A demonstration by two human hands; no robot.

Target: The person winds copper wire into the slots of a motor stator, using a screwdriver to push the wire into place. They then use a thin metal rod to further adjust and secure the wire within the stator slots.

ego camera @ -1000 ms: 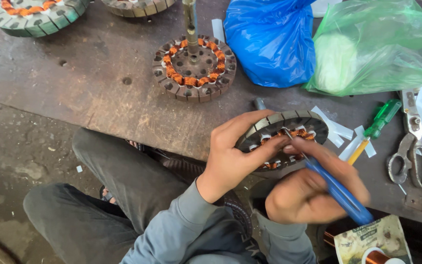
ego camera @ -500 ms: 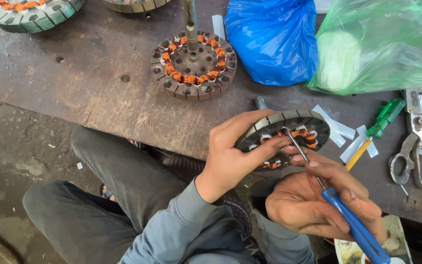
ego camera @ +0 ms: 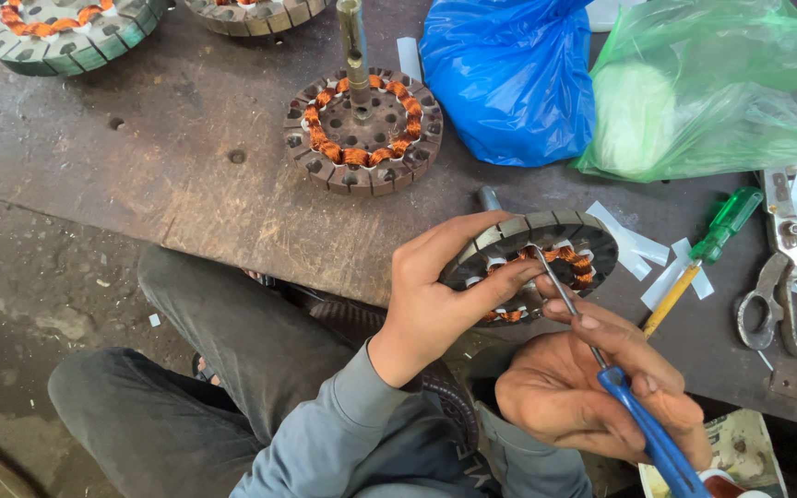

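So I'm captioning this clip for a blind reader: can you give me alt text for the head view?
Seen from above, a left hand grips a round motor stator with copper windings at a metal bench's edge, while the right hand pokes a blue-handled screwdriver into it. Another stator, blue and green bags, a green screwdriver and shears lie nearby.

Worn bench (ego camera: 186, 194); stators (ego camera: 363, 129), bags (ego camera: 509, 78), scissors (ego camera: 781, 286), screwdriver (ego camera: 703, 254).

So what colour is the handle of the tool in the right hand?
Blue. The screwdriver handle in the right hand shows best in the head view.
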